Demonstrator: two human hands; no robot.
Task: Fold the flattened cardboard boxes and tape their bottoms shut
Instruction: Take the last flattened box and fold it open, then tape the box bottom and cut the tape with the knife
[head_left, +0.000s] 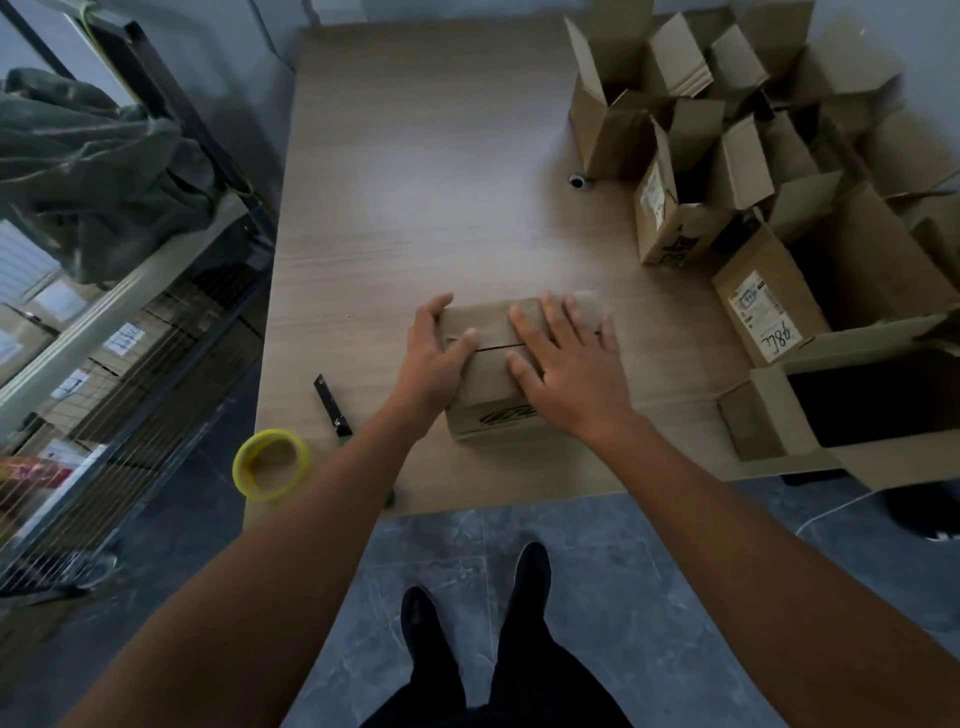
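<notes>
L hand (436, 353) & R hand (571, 364) bare, fingers (556, 317) bare too. Forearms uncovered all the way to the bottom edge of frame. Legs in black trousers (519, 691), plain fabric, loose-ish fit w/ a few soft creases. Black shoes: L shoe (421, 618), R shoe (531, 571), smooth uppers, rounded toes, slight sheen. Laces etc. too dark to tell.

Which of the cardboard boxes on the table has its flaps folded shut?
The small box the left hand grips and the right hand presses. Its flaps meet; the boxes at right stand open.
</notes>
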